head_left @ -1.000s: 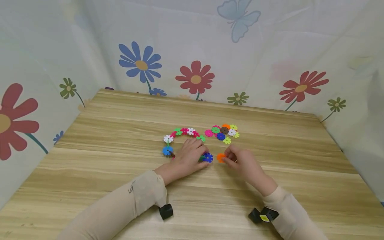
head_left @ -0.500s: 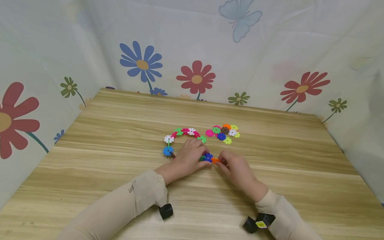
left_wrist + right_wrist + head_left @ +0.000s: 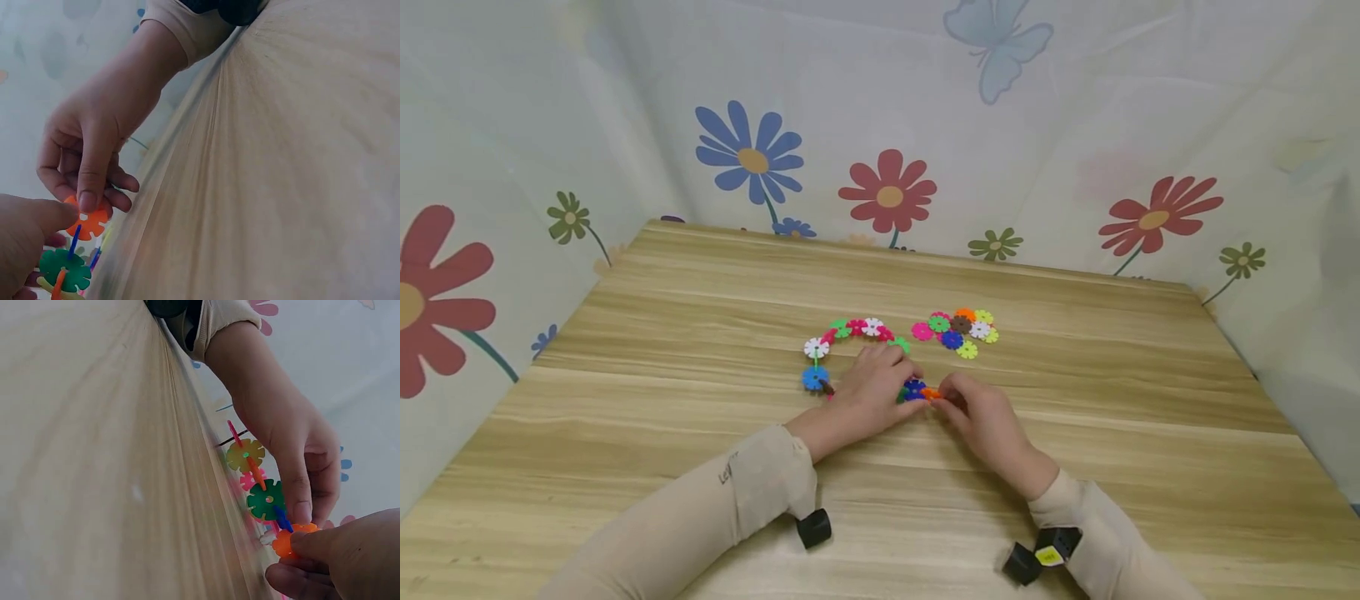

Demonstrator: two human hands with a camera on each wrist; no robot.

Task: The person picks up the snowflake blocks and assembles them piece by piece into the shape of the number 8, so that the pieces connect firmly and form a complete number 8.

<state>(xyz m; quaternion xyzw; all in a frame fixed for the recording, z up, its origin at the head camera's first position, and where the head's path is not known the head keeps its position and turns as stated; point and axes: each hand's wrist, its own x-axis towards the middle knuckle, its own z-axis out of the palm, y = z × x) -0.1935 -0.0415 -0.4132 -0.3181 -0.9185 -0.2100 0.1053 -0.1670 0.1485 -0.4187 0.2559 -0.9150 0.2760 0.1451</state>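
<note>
R hand [image 3: 996, 425] pinched the orange disc [image 3: 95, 224] btwn thumb & fingers, right up against the dk blue disc [image 3: 914, 388] at one end of the disc chain [image 3: 857, 327]; couldn't tell if their slots were fully joined. L hand [image 3: 868, 387] lay w/ its back up over the chain's near side & gripped it by the dk blue end, thumb tip next to the orange disc. After dk blue came a dk green disc [image 3: 259, 504], then an edge-on orange piece [image 3: 256, 474] & a dull yellow disc [image 3: 237, 459]. Part of chain was hidden under L hand; on its left side sat a lt blue disc [image 3: 810, 379] & a white disc [image 3: 810, 347], w/ pink, green & white ones curving along the far side. Pile of discs [image 3: 962, 327], mixed colours, lay on the wood table [image 3: 700, 317] beyond R hand, apart from the chain. Also in view: beige sleeves [image 3: 700, 508], blk wrist cam [image 3: 815, 528] on L arm, floral backdrop [image 3: 820, 83] behind tbl.
</note>
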